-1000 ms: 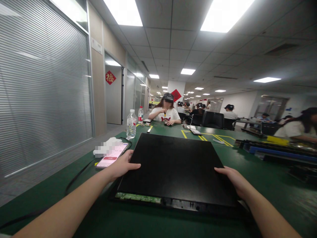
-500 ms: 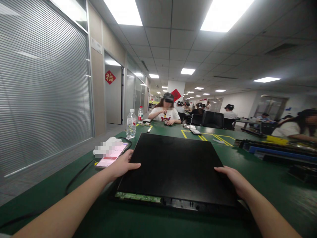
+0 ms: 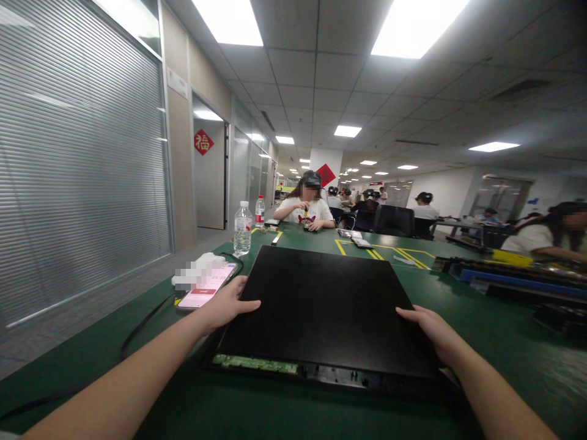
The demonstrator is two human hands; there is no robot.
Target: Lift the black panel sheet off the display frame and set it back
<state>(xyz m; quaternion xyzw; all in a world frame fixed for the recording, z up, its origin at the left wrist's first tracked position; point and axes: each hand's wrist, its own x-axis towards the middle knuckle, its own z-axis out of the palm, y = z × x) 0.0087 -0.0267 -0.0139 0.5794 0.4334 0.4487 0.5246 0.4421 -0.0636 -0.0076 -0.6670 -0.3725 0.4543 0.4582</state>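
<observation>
Blinds (image 3: 82, 165) cover the wall at the left of the frame. Below them a black cable (image 3: 142, 324) curls over the green table (image 3: 504, 330) toward a phone (image 3: 206, 286) with a pink screen, and a clear water bottle (image 3: 243, 229) stands behind it. Our left hand (image 3: 224, 305) grips the left edge of the black panel (image 3: 321, 305), thumb on top. We see the panel lying flat at lower centre, with a green circuit strip (image 3: 254, 363) along its near edge. Our right hand (image 3: 433, 333) clasps the right edge, well apart from the left. Blue and black parts (image 3: 518, 275) lie at the right of the frame.
</observation>
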